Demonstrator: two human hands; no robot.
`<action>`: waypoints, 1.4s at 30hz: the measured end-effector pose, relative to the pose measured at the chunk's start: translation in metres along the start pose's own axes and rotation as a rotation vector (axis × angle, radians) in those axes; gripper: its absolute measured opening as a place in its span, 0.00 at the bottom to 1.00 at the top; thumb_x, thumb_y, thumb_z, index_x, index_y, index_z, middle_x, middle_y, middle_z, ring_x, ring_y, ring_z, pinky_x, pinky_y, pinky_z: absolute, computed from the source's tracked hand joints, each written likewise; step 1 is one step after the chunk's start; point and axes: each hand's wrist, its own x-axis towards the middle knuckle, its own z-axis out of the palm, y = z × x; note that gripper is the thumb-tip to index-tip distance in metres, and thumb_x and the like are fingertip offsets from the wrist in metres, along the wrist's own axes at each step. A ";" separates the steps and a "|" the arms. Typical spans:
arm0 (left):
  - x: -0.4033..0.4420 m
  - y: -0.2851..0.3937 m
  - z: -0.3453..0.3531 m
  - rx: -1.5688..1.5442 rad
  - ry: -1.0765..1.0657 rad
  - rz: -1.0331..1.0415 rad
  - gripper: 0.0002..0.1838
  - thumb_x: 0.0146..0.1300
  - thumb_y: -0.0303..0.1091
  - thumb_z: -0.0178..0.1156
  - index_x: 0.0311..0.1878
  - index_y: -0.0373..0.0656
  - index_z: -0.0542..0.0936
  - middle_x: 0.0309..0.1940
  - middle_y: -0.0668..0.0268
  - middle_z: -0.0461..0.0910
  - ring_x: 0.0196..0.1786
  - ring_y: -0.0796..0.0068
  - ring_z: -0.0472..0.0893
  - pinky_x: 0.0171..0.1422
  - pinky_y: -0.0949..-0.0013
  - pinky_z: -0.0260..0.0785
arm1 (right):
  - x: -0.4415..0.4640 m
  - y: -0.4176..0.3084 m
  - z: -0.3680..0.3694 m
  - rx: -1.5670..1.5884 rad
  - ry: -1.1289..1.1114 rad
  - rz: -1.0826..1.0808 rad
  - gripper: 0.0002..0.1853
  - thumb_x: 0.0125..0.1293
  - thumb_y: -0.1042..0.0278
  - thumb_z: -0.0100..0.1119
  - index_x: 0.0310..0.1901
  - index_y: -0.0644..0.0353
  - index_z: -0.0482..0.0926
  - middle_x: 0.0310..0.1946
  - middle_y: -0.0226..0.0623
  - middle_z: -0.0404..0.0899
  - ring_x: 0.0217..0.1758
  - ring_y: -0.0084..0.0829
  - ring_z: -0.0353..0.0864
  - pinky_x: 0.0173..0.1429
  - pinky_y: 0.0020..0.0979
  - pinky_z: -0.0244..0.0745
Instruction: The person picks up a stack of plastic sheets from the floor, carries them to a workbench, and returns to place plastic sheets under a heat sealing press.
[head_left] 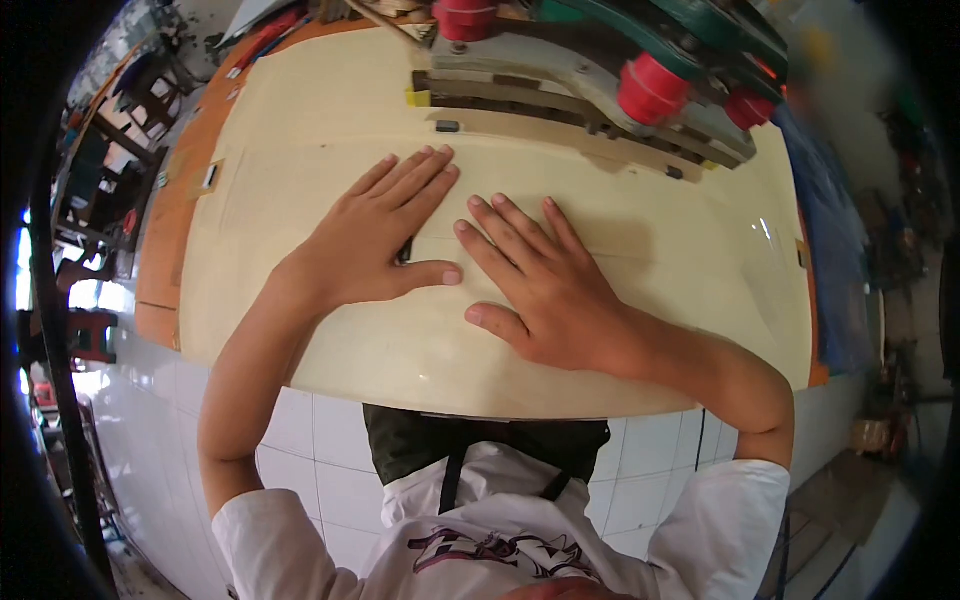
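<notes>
Both hands rest on a smooth cream-coloured sheet (250, 210) covering most of the table. My left hand (385, 230) lies flat, fingers pointing away and to the right, thumb stretched out. A small dark mark or piece (405, 250) shows between its thumb and forefinger. To its right, my right hand (548, 285) lies palm down with spread fingers, pointing up and to the left. The hands are apart and neither holds anything. Beyond the fingertips, a small dark rectangular piece (447, 126) sits on the sheet.
A green and grey machine head with red knobs (653, 88) and a long bar (560, 105) overhangs the far right. The orange-brown table edge (160, 270) shows at left. Blue plastic (825, 240) hangs at right. Stools (92, 335) stand on the tiled floor at left.
</notes>
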 end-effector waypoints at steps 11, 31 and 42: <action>0.002 0.001 0.000 0.005 -0.028 -0.020 0.52 0.62 0.68 0.57 0.77 0.36 0.58 0.78 0.50 0.55 0.81 0.53 0.53 0.83 0.49 0.41 | -0.069 0.019 -0.032 -0.103 -0.145 0.220 0.38 0.73 0.44 0.49 0.74 0.64 0.58 0.76 0.56 0.54 0.80 0.54 0.52 0.79 0.60 0.42; 0.002 0.002 0.000 -0.004 -0.042 -0.039 0.52 0.63 0.69 0.55 0.77 0.36 0.57 0.78 0.50 0.54 0.81 0.53 0.51 0.84 0.51 0.39 | -0.177 0.063 -0.065 -0.188 -0.069 0.685 0.33 0.78 0.43 0.40 0.77 0.52 0.59 0.79 0.50 0.49 0.82 0.56 0.46 0.81 0.56 0.37; 0.001 0.001 0.003 -0.002 -0.023 -0.014 0.51 0.63 0.67 0.56 0.77 0.36 0.58 0.78 0.48 0.54 0.81 0.52 0.52 0.84 0.49 0.39 | -0.223 0.109 -0.094 -0.122 0.003 0.934 0.29 0.79 0.48 0.40 0.76 0.49 0.61 0.79 0.50 0.50 0.83 0.50 0.42 0.83 0.49 0.36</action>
